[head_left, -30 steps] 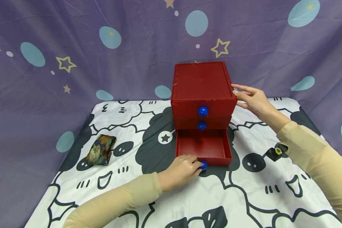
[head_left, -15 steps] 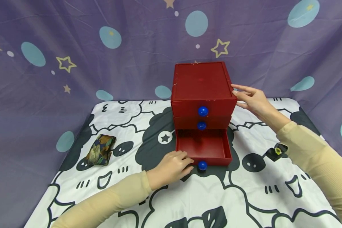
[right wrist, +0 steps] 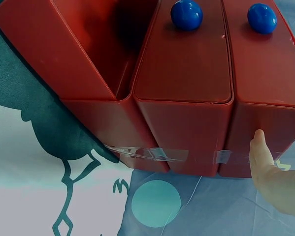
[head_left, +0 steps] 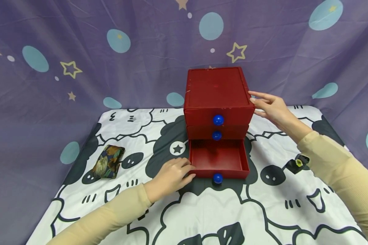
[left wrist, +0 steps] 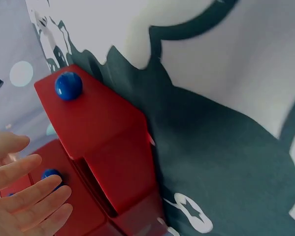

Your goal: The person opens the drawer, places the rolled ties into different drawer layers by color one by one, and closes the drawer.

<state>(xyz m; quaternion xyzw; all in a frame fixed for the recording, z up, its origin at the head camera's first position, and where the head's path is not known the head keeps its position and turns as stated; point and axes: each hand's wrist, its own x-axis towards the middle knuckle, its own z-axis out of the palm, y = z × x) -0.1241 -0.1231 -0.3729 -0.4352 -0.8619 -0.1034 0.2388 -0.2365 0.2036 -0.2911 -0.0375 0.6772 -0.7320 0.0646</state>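
A red chest of drawers (head_left: 217,88) with round blue knobs stands on the table. Its bottom drawer (head_left: 220,160) is pulled out and nothing lies inside; the two upper drawers are closed. My left hand (head_left: 171,177) is by the front left corner of that drawer, away from the blue knob (head_left: 217,178). In the left wrist view the left hand's fingers (left wrist: 34,196) are loosely extended and hold nothing. My right hand (head_left: 271,107) rests its fingertips against the upper right side of the chest, as the right wrist view shows with a finger (right wrist: 260,152) on the red wall.
A dark floral-patterned pouch (head_left: 108,161) lies on the left of the white cartoon-print tablecloth (head_left: 211,211). A small black object with a yellow spot (head_left: 298,163) lies at the right, beside the right sleeve. A purple curtain (head_left: 147,68) hangs behind the table.
My left hand has let go of the bottom drawer's blue knob and moved left to the drawer's corner. The drawer and my right hand have stayed where they were.
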